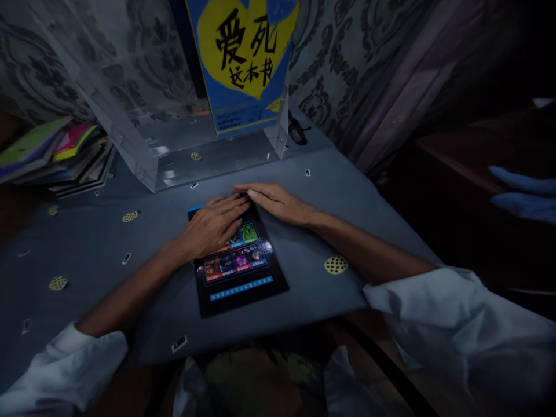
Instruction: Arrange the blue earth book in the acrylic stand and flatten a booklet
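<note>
A black book [275, 278] with rows of small coloured pictures and a blue strip lies flat on the table. Across its upper left part my left hand [217, 225] rests palm down, fingers stretched out, hiding some of the pictures. My right hand [278, 204] lies on its side at the book's top right corner. Its fingers are straight and held together, and their tips meet the left fingertips. Neither hand grips anything that I can see.
A clear acrylic stand [154, 172] rises behind the hands, with a blue and yellow book [243, 113] upright in it. Stacked books [65, 153] are at the left. Dark glasses [297, 130] lie by the stand. The grey-blue tablecloth [304, 197] ends at the right.
</note>
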Available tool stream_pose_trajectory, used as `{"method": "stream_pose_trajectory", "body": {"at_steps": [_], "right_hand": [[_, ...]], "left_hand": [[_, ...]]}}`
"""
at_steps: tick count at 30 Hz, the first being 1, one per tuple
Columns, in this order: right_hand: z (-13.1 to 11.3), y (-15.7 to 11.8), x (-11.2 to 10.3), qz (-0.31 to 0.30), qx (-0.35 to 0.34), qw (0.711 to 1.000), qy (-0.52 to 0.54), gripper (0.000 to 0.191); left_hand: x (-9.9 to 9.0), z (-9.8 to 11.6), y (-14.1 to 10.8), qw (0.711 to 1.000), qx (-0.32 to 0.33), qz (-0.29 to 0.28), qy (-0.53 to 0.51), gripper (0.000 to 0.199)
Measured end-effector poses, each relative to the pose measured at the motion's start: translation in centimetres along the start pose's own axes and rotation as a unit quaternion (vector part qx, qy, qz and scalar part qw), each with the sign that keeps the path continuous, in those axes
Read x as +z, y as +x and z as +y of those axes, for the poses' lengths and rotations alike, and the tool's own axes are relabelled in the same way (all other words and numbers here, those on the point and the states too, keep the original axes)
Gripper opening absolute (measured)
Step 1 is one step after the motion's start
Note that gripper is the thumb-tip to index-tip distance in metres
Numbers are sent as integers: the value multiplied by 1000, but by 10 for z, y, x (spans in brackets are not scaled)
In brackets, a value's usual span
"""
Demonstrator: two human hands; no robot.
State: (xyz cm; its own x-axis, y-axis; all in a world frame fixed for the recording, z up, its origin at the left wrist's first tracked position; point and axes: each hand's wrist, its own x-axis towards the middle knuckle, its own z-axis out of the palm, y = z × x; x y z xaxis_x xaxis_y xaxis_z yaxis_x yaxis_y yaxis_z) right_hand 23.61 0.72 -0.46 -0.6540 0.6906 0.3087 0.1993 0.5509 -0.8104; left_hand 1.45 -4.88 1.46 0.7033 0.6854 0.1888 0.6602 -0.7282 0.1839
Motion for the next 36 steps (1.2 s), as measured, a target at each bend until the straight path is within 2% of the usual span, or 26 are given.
{"method": "stream_pose_trajectory", "body": {"at_steps": [13,36], "right_hand": [[0,0,2,10,-31,999,-16,42],[0,-2,4,0,-20,999,-37,40]], "left_hand": [[-2,4,1,1000,11,-11,5,46],[-1,21,-8,997,66,-32,-29,43]]}}
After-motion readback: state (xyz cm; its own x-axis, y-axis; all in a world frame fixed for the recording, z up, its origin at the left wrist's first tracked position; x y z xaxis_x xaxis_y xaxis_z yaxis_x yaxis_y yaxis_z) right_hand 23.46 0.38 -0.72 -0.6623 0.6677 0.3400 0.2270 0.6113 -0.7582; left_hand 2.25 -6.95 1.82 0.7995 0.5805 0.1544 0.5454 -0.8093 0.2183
